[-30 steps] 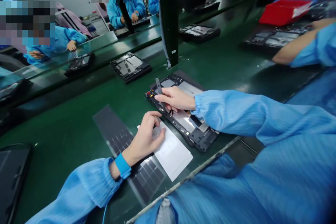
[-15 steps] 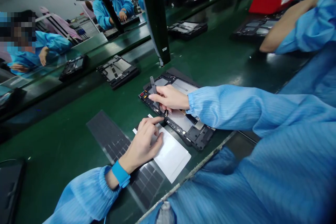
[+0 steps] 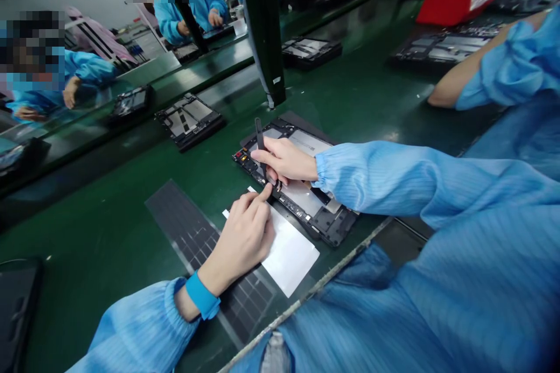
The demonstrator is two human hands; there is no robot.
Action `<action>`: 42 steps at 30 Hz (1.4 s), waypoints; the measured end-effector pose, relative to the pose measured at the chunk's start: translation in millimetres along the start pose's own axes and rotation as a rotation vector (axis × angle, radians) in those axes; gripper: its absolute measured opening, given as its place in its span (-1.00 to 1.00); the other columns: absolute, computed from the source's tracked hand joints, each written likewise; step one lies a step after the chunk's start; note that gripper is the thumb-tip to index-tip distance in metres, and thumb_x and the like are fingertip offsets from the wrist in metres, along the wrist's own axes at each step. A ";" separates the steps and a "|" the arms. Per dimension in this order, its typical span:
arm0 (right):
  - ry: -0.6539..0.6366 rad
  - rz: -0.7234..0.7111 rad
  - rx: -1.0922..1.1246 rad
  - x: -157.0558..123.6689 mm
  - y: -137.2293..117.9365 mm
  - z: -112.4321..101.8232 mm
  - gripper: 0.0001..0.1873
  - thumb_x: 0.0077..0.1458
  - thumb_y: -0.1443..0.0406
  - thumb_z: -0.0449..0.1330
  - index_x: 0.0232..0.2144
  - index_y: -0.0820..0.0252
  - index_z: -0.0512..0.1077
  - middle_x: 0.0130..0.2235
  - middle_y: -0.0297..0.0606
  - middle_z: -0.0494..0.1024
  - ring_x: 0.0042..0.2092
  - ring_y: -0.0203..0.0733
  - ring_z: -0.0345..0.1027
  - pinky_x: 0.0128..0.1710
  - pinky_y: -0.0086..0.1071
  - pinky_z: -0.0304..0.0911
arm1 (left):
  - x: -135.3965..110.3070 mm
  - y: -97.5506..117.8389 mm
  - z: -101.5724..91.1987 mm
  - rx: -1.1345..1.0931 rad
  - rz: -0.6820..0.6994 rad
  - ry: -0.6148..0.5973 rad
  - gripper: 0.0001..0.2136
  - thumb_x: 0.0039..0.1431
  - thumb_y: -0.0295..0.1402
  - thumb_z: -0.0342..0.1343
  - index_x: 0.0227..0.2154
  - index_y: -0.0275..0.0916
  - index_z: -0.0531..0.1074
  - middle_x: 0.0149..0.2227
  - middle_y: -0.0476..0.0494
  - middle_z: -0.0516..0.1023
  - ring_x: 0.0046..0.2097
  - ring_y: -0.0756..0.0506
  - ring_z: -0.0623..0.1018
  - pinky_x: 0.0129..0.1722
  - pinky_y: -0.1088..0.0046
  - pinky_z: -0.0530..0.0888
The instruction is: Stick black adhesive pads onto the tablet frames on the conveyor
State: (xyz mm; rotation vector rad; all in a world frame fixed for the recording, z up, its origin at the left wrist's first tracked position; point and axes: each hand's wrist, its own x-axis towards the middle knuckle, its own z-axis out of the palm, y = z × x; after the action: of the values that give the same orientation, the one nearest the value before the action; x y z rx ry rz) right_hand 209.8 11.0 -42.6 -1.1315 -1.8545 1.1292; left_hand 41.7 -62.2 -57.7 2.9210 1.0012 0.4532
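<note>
The right hand (image 3: 284,162) pinches dark tweezers (image 3: 261,143) over the open tablet (image 3: 306,201); the left hand (image 3: 245,233), fingers curled and empty, rests on white paper (image 3: 291,256).

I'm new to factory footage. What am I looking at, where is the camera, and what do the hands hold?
No machine here: a person in blue sleeves works with bare hands, and the camera sits on their head, looking down. On the green belt lie an opened tablet, a white sheet and a grey gridded mat. The right hand grips a slim dark tool, tip down at the tablet's near edge. The left hand rests on the white sheet, forefinger stretched toward that tip; it seems to hold nothing. A second tablet lies farther off, and a co-worker's arm shows at the right.
</note>
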 end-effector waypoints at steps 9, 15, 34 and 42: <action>0.008 0.049 0.085 1.8 3.9 0.0 -0.79 0.18 0.19 0.01 -0.43 0.18 0.15 -0.75 -0.53 0.27 -0.79 -0.43 0.14 -0.84 -0.60 -0.02 | -8.1 8.9 -0.9 -0.127 0.008 0.004 -0.90 0.10 -0.59 -0.11 -0.36 -0.28 0.18 0.07 -0.35 0.29 0.04 -0.23 0.28 -0.03 0.14 0.38; -0.008 0.057 0.121 1.8 5.5 1.5 -0.76 0.17 0.17 0.03 -0.43 0.20 0.14 -0.76 -0.54 0.27 -0.80 -0.42 0.15 -0.84 -0.61 0.00 | -12.8 26.0 5.3 -0.378 -0.150 -0.002 -0.94 0.09 -0.54 -0.09 -0.38 -0.28 0.21 0.12 -0.41 0.21 0.20 -0.23 0.13 0.11 0.14 0.28; 0.118 -0.015 0.423 27.2 66.6 -93.5 -0.58 0.04 0.08 0.10 -0.75 0.06 0.18 -0.78 -0.41 -0.02 -0.79 -0.49 -0.11 -0.83 -0.40 -0.38 | 57.1 -19.1 -4.5 -0.737 -0.585 -0.095 -0.63 0.17 -0.05 -0.17 -0.53 -0.26 0.22 -0.64 -0.03 0.39 -0.60 -0.01 0.40 -0.56 0.51 0.30; 0.121 -0.016 0.493 30.4 89.7 -108.2 -0.58 0.06 0.11 0.00 -0.79 -0.06 0.19 -0.76 -0.33 -0.18 -0.76 -0.41 -0.26 -0.72 -0.19 -0.44 | 85.8 -8.9 -3.3 -1.258 -0.668 0.341 -0.73 0.04 -0.25 0.09 -0.47 -0.20 0.07 -0.53 0.09 0.28 -0.50 0.05 0.37 -0.49 0.54 0.38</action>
State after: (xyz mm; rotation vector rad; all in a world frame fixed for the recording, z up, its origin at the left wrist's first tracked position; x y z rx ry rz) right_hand 320.2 95.8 -78.7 -0.8732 -1.3824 1.3777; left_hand 100.0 -3.5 -32.8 1.3541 1.0508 1.0341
